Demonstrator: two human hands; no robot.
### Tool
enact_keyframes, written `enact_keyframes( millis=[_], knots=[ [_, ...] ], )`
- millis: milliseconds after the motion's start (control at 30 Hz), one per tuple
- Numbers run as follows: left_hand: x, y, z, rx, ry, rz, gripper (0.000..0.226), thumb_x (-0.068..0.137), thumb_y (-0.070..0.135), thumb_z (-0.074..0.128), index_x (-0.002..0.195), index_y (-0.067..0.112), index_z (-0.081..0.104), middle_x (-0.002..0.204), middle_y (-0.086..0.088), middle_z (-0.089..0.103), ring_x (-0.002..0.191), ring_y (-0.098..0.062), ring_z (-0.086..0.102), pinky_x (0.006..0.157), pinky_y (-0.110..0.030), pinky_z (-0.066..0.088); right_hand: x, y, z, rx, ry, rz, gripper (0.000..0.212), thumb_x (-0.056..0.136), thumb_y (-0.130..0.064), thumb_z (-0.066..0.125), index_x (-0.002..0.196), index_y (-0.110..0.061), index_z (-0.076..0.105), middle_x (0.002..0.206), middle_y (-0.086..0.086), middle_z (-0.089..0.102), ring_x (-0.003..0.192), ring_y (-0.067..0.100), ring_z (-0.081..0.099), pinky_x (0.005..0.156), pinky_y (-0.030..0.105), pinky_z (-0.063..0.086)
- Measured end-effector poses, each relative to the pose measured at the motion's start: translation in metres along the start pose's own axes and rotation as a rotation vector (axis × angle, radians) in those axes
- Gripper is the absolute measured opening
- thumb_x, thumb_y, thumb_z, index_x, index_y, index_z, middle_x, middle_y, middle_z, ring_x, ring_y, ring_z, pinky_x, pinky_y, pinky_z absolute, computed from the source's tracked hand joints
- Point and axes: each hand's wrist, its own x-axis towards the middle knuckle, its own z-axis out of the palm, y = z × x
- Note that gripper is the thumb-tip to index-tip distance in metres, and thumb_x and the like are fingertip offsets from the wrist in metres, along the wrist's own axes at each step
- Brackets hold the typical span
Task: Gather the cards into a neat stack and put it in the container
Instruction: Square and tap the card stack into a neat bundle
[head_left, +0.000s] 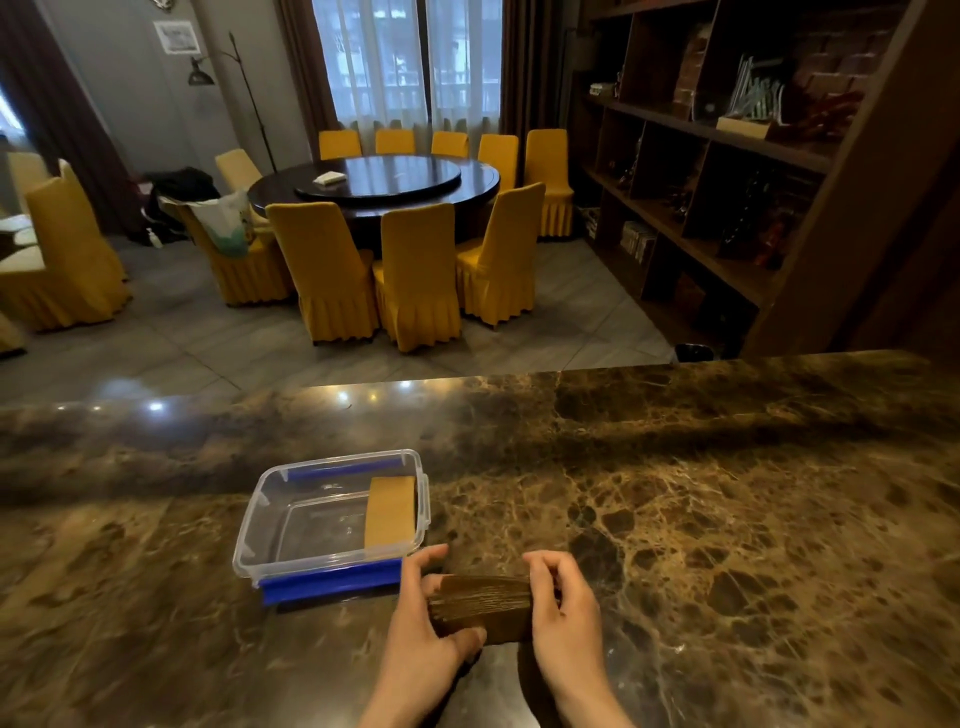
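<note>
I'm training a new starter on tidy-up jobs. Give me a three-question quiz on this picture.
1. True or false: both hands, left and right, grip the brown stack of cards.
2. Where does the clear plastic container with blue clips sit from the stack: A left, B right?
3. Fill in: the tan card stack lies ___ the container.

Key: 1 true; 2 A; 3 inside.

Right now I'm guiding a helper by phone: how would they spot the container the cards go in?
Find the long brown marble counter in the foreground. On its left part, just beyond the left hand, sits a shallow clear plastic box, lidless, with a tan card stack already leaning inside its right end. Its bright blue clips on the near and far rims set it apart.
</note>
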Motion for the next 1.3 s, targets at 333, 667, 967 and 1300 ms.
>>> enact_keyframes(
  millis=[333,667,967,1300],
  knots=[
    [0.007,-0.005,0.044,-0.155,0.388,-0.023,0.017,0.099,0.029,0.058,0.114,0.037,0.054,0.092,0.007,0.077,0.079,0.011,0.07,0.052,-0.004,0.051,-0.004,0.003,0.008,0.113,0.0,0.058,0.03,0.107,-0.03,0.041,0.092,-0.028,0.067,0.096,0.004,0.071,0.095,0.024,0.069,0.084,0.051,0.059],
    [0.01,-0.005,0.041,-0.324,0.327,-0.031,0.033,0.1,0.048,0.039,0.13,0.037,0.05,0.105,0.009,0.081,0.095,0.006,0.072,0.068,-0.011,0.056,0.0,0.005,0.005,0.169,-0.033,0.019,0.028,0.106,-0.027,0.042,0.1,-0.025,0.07,0.098,-0.004,0.079,0.094,0.014,0.074,0.088,0.045,0.061],
    [0.01,-0.005,0.045,-0.35,0.436,-0.024,0.025,0.107,0.016,0.04,0.122,0.029,0.054,0.097,0.004,0.081,0.094,-0.002,0.075,0.072,-0.015,0.057,0.006,0.004,0.009,0.088,-0.008,-0.038,0.03,0.106,-0.019,0.047,0.099,-0.032,0.074,0.095,-0.012,0.076,0.097,0.005,0.069,0.087,0.029,0.055],
    [0.01,-0.002,0.051,-0.191,0.536,-0.051,0.021,0.105,0.021,0.04,0.098,0.036,0.052,0.067,0.014,0.077,0.07,0.006,0.069,0.066,-0.024,0.044,0.005,0.012,0.011,0.019,0.042,-0.066,0.037,0.105,-0.028,0.042,0.072,-0.014,0.051,0.066,0.0,0.054,0.064,0.016,0.054,0.065,0.045,0.047]
  ],
)
